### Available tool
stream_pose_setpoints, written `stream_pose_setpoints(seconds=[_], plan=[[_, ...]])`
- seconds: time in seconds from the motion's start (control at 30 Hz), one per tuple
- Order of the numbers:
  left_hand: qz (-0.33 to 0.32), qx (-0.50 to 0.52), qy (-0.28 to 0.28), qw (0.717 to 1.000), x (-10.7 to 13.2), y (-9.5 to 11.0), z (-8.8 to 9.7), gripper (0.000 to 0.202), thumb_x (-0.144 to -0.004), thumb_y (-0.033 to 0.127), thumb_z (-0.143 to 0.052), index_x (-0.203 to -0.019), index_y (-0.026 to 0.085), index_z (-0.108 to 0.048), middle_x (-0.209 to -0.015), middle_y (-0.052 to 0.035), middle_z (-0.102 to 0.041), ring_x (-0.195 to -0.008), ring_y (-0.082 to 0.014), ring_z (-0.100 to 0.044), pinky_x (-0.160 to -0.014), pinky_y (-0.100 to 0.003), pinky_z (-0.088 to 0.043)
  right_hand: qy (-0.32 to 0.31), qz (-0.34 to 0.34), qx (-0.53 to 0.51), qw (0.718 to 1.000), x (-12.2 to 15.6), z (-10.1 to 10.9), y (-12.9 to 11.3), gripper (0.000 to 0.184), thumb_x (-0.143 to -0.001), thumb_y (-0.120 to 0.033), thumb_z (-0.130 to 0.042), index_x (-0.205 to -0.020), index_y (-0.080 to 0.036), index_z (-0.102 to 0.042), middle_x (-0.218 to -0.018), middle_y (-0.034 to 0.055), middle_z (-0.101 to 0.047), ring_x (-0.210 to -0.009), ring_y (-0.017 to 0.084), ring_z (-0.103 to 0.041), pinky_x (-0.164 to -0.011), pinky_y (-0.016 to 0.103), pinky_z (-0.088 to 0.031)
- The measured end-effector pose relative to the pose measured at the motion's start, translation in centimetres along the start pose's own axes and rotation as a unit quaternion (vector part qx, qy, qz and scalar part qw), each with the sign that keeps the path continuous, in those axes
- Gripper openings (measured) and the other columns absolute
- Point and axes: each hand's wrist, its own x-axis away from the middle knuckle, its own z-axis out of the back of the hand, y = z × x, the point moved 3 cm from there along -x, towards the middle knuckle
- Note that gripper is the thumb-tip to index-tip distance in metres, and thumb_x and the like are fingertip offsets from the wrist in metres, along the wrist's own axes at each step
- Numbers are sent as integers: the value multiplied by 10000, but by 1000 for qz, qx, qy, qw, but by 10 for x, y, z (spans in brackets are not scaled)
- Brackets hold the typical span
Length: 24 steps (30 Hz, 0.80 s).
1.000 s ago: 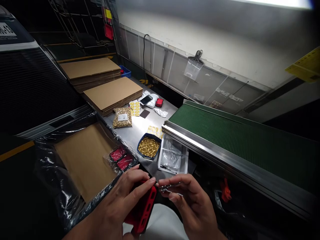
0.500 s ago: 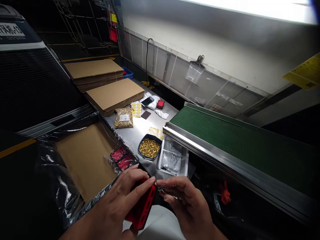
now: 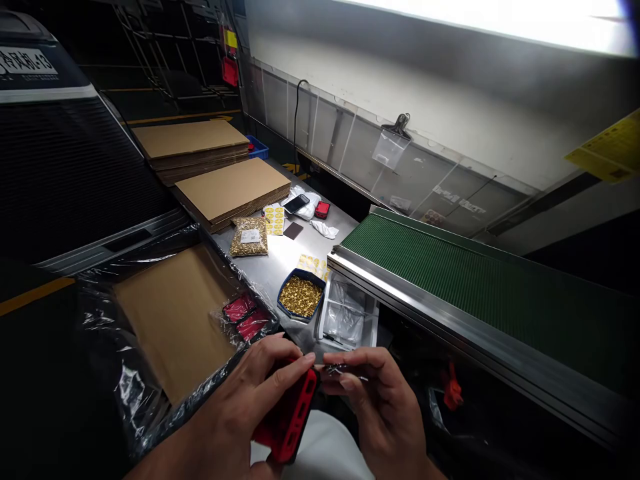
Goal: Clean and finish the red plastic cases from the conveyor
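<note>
At bench edge | hands (image 3: 310,407) grip red case (image 3: 290,420) | writing unreadable

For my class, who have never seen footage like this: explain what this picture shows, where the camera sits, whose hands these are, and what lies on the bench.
The camera is worn on a person's head and looks forward and down, so both hands are the wearer's own. The left hand grips a red and black plastic casing. The right hand pinches a small silvery metal tool against the casing's top end. Beyond them, on the grey metal bench, stand a blue tray of small brass parts and a clear plastic bag of the same parts. Flat brown cardboard sheets are stacked further back. A green conveyor belt runs along the right.
</note>
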Motion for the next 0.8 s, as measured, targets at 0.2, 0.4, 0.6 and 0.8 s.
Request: stream_pose_setpoints(seconds=[0.2, 0.4, 0.6, 0.8], plan=[[16, -6, -3, 1000, 3, -2, -2, 943, -604, 12, -506, -1501, 203, -288, -1432, -102, -281, -1354, -285, -325, -1125, -390, -399, -27, 9, 9, 1000, 2, -1, 0, 158, -945, -226, -560, -1102, -218, -582, -1086, 91, -665, -986, 205, -677, -786, 303, -632], [20, -6, -4, 1000, 4, 1, -3, 930, -611, 20, -494, -1499, 217, -299, -1415, -77, -295, -1350, -253, -328, -1152, -361, -354, -72, 40, 72, 994, 5, 7, 8, 254, -944, -162, -540, -1175, -268, -533, -1152, 72, -634, -1042, 205, -662, -838, 325, -625], [14, -16, -2, 1000, 5, 4, -3, 952, -601, 26, -501, -1506, 225, -283, -1412, -88, -294, -1338, -280, -334, -1145, -411, -369, -86, 37, 88, 992, 6, 8, 9, 276, -939, -150, -545, -1187, -270, -531, -1155, 66, -626, -1039, 191, -657, -859, 317, -622], [-2, -16, -2, 1000, 5, 3, -8, 965, -583, 27, -501, -1505, 207, -280, -1398, -115, -298, -1334, -319, -330, -1156, -515, -336, -94, 49, 125, 986, 6, 10, 6, 276, -931, -143, -552, -1184, -254, -547, -1107, 61, -645, -1032, 179, -664, -874, 271, -604]])
